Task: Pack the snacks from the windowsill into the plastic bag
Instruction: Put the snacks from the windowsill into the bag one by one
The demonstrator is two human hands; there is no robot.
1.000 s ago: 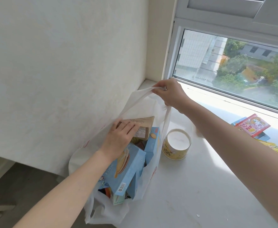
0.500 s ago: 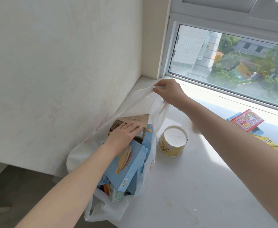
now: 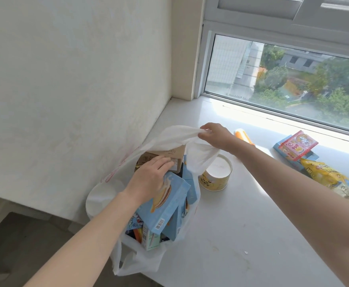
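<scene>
Settling boxes (image 3: 169, 204) in bag (image 3: 198, 156) with flat left hand (image 3: 148, 179), pinching its rim up with right hand (image 3: 217, 137); next, probably grabbing the tub (image 3: 216, 177).

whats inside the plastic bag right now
The plastic bag holds a brown box, the left hand resting on it, and light blue boxes nearer. Beneath them smaller packets peek out; anything deeper is covered.

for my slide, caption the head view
Right hand holds the plastic bag open; left hand presses a brown box inside.
</scene>
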